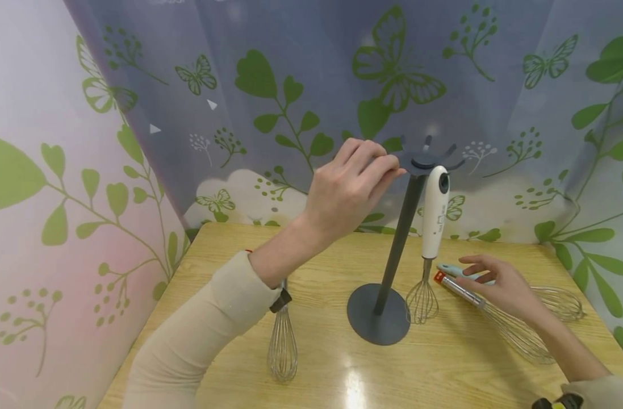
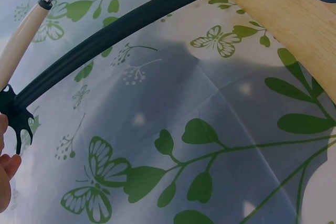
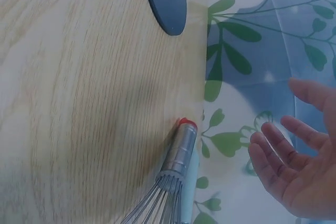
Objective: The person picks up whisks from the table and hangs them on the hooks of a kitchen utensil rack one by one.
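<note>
My left hand (image 1: pixel 349 182) is raised at the top of a dark grey utensil stand (image 1: pixel 403 238), its bent fingers pinching the near-left side of the hooked top. A whisk with a white handle (image 1: pixel 434 216) hangs from a hook on the stand's right side, wires downward. In the left wrist view the fingertips (image 2: pixel 11 165) show right by a prong of the top. My right hand (image 1: pixel 505 284) hovers with loose fingers over two whisks. One has a metal handle with a red end (image 3: pixel 178 148); the other has a light blue handle (image 1: pixel 449 269).
Another wire whisk (image 1: pixel 283 349) lies on the wooden table (image 1: pixel 311 272) left of the stand's round base (image 1: pixel 364 315), its handle partly behind my left arm. Patterned cloth (image 1: pixel 301 74) with leaves and butterflies rises behind the table and along both sides.
</note>
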{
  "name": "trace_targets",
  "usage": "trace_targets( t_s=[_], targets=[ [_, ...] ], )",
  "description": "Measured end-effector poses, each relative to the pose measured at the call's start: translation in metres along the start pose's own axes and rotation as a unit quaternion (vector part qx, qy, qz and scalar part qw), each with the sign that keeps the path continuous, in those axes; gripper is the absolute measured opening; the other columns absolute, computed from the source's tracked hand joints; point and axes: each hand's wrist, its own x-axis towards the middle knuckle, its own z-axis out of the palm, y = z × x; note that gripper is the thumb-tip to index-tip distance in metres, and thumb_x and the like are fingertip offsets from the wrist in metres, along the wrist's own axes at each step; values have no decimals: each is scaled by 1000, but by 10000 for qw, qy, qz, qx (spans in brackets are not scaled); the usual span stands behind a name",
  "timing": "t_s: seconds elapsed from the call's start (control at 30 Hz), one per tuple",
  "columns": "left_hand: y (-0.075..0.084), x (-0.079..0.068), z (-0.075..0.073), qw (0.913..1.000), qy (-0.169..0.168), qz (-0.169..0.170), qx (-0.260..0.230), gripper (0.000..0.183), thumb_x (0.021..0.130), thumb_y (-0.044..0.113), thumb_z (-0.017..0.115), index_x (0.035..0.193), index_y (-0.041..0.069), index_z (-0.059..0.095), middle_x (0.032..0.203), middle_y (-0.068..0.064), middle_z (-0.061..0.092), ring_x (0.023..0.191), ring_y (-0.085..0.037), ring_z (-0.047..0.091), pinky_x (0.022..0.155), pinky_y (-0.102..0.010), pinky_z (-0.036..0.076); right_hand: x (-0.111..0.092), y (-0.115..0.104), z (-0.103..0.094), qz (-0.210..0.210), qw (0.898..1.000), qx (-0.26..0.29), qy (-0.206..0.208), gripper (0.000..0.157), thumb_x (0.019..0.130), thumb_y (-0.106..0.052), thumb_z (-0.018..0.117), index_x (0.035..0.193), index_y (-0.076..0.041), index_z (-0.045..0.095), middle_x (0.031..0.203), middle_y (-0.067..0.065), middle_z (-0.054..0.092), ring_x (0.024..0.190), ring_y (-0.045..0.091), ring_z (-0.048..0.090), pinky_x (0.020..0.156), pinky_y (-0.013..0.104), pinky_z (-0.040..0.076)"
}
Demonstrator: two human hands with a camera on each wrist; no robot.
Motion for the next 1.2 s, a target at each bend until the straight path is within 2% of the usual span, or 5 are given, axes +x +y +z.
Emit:
trace_targets(
  t_s=[0.4,0.73,0.97,1.2],
  targets=[
    [0,0,0,10000,8,1,8,20,96,27,62,86,14,74,85,0,65,82,-15,59,68,-18,54,9,11,0,110,9993,62,-351,60,93,-43,63,139,-9,49,121,24,63,97,31,66,68,35,55],
    [-1,0,0,10000,-26,-25,-6,20,96,28,62,86,14,74,86,0,66,83,-15,59,67,-17,54,21,26,-1,386,9948,307,-887,66,93,-44,63,141,-2,45,119,21,63,95,27,68,71,33,56],
    [-1,0,1,10000,-6,-12,13,20,96,28,62,86,14,74,86,1,66,83,-15,59,67,-18,54,28,35,-1,468,9947,352,-848,67,92,-44,63,141,-2,44,119,20,62,97,28,67,77,40,58],
    [-1,0,1,10000,-10,22,39,20,96,28,62,86,14,74,85,0,66,83,-15,59,68,-18,54,34,45,3,411,9943,334,-927,66,94,-44,62,141,-1,44,118,21,63,97,27,67,76,40,58]
  ],
)
